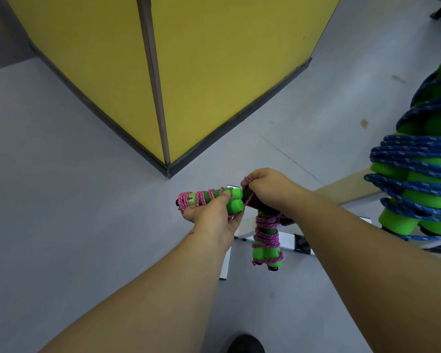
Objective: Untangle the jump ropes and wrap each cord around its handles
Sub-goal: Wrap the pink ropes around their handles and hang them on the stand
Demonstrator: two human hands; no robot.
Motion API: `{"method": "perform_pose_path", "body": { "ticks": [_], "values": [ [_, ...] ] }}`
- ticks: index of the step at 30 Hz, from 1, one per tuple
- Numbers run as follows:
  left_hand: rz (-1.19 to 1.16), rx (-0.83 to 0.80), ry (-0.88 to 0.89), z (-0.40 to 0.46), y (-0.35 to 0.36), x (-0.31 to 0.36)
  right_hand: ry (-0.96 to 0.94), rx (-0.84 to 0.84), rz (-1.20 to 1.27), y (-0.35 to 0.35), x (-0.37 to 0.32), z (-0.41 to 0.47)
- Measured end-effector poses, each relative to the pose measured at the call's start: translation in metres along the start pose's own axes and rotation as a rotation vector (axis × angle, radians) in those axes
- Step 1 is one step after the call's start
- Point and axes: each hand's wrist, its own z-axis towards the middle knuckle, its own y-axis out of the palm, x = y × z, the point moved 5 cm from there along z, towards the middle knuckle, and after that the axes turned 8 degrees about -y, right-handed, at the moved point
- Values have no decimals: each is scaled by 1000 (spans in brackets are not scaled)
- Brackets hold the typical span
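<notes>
Shoe: a dark shoe tip point(246, 343) shows at the bottom edge, on the grey floor point(61, 200).
Left hand: the left hand point(211, 215) is closed around a pair of green foam handles point(233, 200) held side by side and lying roughly level, thumb pressed on top; the free ends of the handles point right.
Pink cord: the pink cord point(201, 197) is wound in spaced turns around the left part of these handles, and a strand runs from their right ends up to the right hand.
Right hand: the right hand point(267, 189) pinches that strand between thumb and fingertips, just right of the handle ends, fingers curled tight.
Second pink rope: a wrapped pink bundle point(266, 243) hangs upright below the right hand, green ends down; what it hangs from is hidden by the hand.
Stand: a low white frame point(242, 230) stands on the floor under both hands.
Blue ropes: at the right edge, green handles wrapped in blue cord point(418, 174) are stacked, very near the camera.
Yellow box: a large yellow cabinet corner point(201, 72) with a dark base rises beyond the hands.
</notes>
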Motion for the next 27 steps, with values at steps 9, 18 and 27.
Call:
{"method": "perform_pose_path", "body": {
  "ticks": [9,18,27],
  "values": [
    [153,-84,129,-1,2,9,-17,84,-48,0,7,-1],
    [359,-156,162,-11,-3,19,-90,140,-88,-7,15,-1],
    [236,-11,80,2,-2,12,-142,152,-114,-4,14,-2]
  ]
}}
